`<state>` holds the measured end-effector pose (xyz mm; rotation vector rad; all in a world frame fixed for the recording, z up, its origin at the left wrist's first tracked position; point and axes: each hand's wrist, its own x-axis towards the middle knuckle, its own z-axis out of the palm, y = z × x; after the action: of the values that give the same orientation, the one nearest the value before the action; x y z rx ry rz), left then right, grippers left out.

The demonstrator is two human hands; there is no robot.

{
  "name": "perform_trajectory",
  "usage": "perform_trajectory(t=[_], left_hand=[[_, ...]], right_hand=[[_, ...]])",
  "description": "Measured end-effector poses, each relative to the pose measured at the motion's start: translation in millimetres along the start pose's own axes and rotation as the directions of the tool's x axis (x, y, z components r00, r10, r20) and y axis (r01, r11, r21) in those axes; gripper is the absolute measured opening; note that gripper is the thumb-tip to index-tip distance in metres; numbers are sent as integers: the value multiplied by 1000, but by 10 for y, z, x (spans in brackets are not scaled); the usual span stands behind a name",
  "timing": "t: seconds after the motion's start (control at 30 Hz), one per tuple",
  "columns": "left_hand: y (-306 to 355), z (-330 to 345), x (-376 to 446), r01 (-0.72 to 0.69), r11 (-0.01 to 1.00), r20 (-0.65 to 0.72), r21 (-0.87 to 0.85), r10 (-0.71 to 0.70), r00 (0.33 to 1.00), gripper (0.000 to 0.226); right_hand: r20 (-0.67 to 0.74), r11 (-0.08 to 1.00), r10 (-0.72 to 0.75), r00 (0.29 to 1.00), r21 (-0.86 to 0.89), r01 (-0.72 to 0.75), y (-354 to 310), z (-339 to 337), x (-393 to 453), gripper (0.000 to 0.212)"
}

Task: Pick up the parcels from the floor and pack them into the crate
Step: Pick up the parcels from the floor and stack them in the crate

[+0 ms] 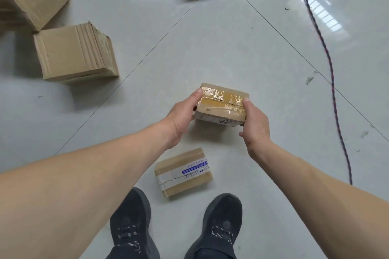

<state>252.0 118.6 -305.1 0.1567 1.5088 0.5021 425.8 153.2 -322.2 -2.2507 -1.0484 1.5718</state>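
Cardboard parcel (pixel 221 104) | left hand (pixel 181 118) grip holding it | right hand (pixel 253 124) grip holding it

Both hands grip 1 small parcel over a glossy tiled floor

The left hand (pixel 181 118) and right hand (pixel 255 124) clasp opposite ends of a small brown cardboard parcel sealed with clear tape (pixel 221 105); a second brown parcel with white-and-blue printed tape (pixel 183 172) lies just ahead of 2 dark grey laced shoes (pixel 131 225); 3 larger plain cardboard boxes (pixel 73 52) sit further off on the pale glossy floor tiles (pixel 242 48); a twisted red-and-blue cord (pixel 332 82) trails along the right.
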Motion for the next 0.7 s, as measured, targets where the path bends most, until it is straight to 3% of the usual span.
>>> perform_trajectory(t=[0.13,0.37,0.57,0.7], left_hand=[[-51,-116,-28,-66,998,-69,17,67,995,40],[-150,-148,62,10,1000,-72,-16,-11,997,42],[-197,-94,139,35,996,47,-84,-32,998,64],[-69,-130,-159,53,996,49,-75,-50,998,72]], right_hand=[[-3,1000,8,1000,-17,-8,25,-8,-66,44],[67,999,17,998,41,-19,131,179,-39,55],[82,990,47,996,132,-58,160,209,-34,57],[71,990,32,997,134,-41,-36,141,-271,56]])
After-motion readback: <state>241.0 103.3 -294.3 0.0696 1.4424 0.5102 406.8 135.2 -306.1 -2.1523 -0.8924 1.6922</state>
